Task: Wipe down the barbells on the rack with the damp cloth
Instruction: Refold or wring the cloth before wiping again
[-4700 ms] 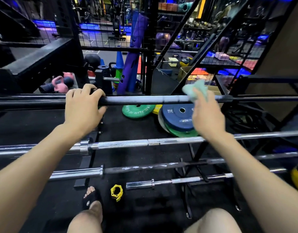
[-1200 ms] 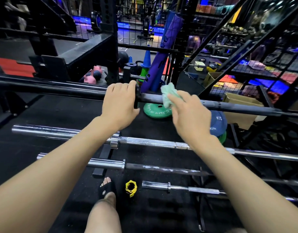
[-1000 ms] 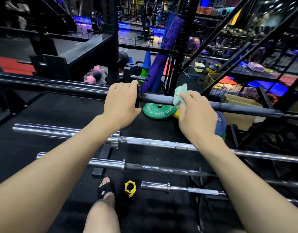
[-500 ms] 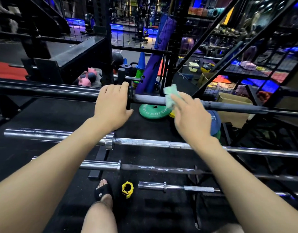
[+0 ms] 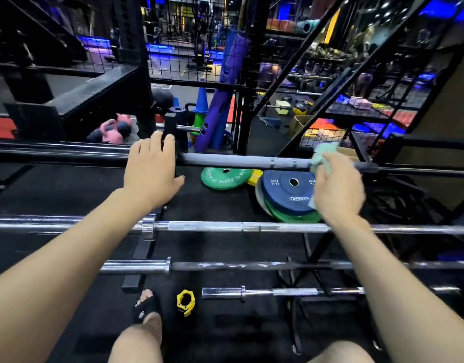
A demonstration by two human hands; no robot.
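The rack [image 5: 327, 239] carries four barbells in steps toward the viewer, and the job looks to be at its first: the top barbell [image 5: 241, 161], dark with a grey shaft, crosses the frame from 9 to 3 o'clock. Judging by the cloth's place alone, the three below it, chrome barbell [image 5: 225, 227], worn dark barbell [image 5: 225, 265] and short barbell [image 5: 278, 292], seem left to do. The left hand [image 5: 149, 174], at 10 o'clock, curls its grip over the top bar's sleeve. The right hand [image 5: 335, 187], at 2 o'clock, holds the pale green damp cloth [image 5: 323, 155] bunched against the shaft.
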